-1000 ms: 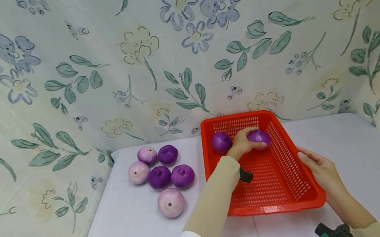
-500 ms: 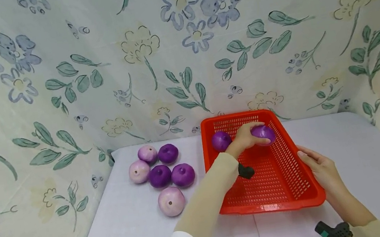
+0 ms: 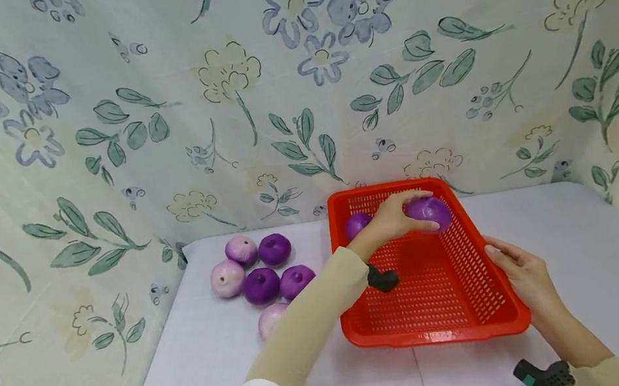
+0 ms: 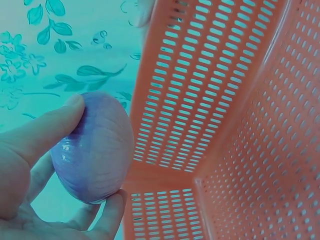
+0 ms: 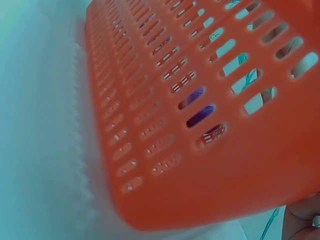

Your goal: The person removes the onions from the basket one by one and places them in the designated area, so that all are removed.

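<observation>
My left hand (image 3: 393,217) reaches into the red perforated basket (image 3: 481,317) and grips a purple onion (image 3: 429,212) near its far right corner. In the left wrist view the thumb and fingers curl round that onion (image 4: 95,147), held above the basket's floor (image 4: 210,90). A second purple onion (image 3: 355,223) lies in the far left corner, partly hidden by the hand. My right hand (image 3: 519,272) rests with straight fingers against the basket's right wall; the right wrist view shows that wall (image 5: 165,125) close up.
Several purple and pale pink onions (image 3: 261,272) lie grouped on the white tablecloth (image 3: 203,366) left of the basket; my left forearm hides part of the nearest one. Flowered fabric walls (image 3: 99,137) close in the back and both sides. Bare cloth lies right of the basket.
My left hand has carried the purple onion up and toward the basket's far right corner. The basket has shifted slightly away. The right hand stays on the right wall.
</observation>
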The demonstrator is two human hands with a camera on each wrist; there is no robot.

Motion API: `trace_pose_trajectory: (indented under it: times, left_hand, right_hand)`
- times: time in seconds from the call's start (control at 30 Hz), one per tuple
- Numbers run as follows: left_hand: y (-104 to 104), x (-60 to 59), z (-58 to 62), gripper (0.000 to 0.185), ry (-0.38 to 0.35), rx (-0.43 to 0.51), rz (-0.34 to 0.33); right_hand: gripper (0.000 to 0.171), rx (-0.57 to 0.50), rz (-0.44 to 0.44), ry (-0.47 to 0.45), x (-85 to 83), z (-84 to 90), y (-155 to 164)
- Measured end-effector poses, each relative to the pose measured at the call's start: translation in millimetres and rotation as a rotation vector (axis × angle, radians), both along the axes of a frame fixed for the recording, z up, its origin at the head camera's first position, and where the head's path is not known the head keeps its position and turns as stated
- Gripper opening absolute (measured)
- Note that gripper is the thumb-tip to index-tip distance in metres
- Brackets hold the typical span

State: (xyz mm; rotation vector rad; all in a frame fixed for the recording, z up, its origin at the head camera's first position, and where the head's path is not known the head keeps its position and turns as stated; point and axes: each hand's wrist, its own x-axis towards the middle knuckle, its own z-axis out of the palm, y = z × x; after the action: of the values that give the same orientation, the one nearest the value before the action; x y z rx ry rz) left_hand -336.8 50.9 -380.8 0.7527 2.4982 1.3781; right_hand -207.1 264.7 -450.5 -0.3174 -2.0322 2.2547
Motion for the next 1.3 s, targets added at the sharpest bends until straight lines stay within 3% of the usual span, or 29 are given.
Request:
trace_pose_trajectory:
  times: [0.43, 0.73, 0.9, 1.03, 1.3]
  left_hand:
    - [-36.4, 11.2, 20.7, 0.062, -0.011, 0.044, -0.061]
    - [-67.1, 14.6, 31.0, 0.06, 0.015, 0.092, -0.06]
    - [-91.9, 18.2, 36.2, 0.061, 0.024, 0.137, -0.072]
    - [-115.0, 25.2, 42.9, 0.063, -0.016, 0.169, -0.058]
    - [-157.7, 37.7, 48.0, 0.066, -0.037, 0.195, -0.024]
  right_hand:
    - [0.064, 0.029, 0.01, 0.055, 1.1, 0.4, 0.9]
    - [0.061, 0.008, 0.009, 0.055, 1.3, 0.5, 2.1]
    - [0.058, -0.016, 0.013, 0.065, 1.4, -0.8, 1.1]
    - [0.057, -0.024, 0.017, 0.082, 1.9, -1.0, 0.1]
    - [0.069, 0.012, -0.002, 0.049, 2.0, 1.2, -0.5]
